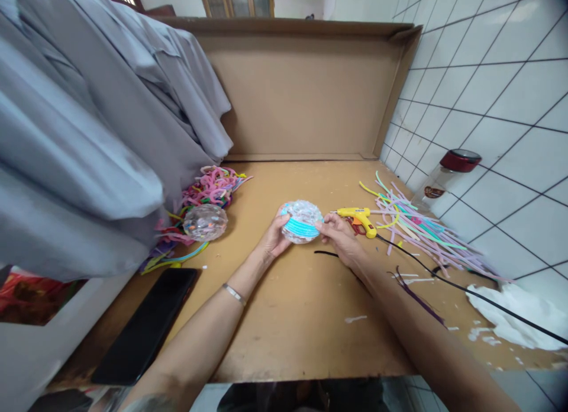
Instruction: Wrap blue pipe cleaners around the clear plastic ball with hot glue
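Looks like strip-laying: left hand [276, 237] curled round the clear ball [306, 209] over the surface [275, 323], well in from its front edge, right hand's [339, 237] grip pinched on the blue strips [300, 228], next move probably needs steady pressure.

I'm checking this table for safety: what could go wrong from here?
The glue gun lies beside the right hand, its nozzle near the fingers; if hot, which I can't tell, it might burn them. The phone sits at the near edge of the table, where the left forearm could knock it off. The round ball between the left hand and right hand might slip.
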Tool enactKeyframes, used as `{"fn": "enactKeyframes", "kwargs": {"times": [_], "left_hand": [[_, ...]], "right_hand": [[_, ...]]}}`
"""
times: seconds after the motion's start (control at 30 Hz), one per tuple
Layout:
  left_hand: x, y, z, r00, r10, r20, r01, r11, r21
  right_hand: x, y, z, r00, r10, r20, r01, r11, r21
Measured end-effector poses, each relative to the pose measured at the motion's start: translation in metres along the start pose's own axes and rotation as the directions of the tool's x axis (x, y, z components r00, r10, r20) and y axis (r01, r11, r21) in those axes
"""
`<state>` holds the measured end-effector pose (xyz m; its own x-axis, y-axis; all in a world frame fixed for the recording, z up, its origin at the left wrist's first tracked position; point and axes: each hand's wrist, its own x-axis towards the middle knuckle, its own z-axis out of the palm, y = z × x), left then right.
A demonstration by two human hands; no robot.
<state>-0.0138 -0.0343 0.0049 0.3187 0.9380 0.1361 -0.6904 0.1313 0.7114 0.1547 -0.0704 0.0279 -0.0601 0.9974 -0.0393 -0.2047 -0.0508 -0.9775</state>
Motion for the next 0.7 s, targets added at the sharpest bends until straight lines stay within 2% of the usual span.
{"fn": "enactKeyframes", "kwargs": {"times": [0.23,0.4,0.7], "left_hand": [[0.0004,-0.001,-0.0016,0.999,0.045,-0.028,-0.043,0.998,0.056],[-0.0001,0.0014,-0.0029,0.999,0.042,-0.009,-0.04,0.993,0.113],[-0.0017,0.0039,0.0019,0.997,0.067,-0.027,-0.061,0.98,0.192]], "right_hand": [[-0.0009,0.0028,-0.0031,1.0,0.028,0.0,-0.028,1.0,-0.001],[-0.0014,0.0029,-0.0023,0.997,0.074,-0.012,-0.074,0.996,-0.052],[-0.0015,0.0014,-0.0045,0.991,0.131,-0.031,-0.133,0.988,-0.073]]}}
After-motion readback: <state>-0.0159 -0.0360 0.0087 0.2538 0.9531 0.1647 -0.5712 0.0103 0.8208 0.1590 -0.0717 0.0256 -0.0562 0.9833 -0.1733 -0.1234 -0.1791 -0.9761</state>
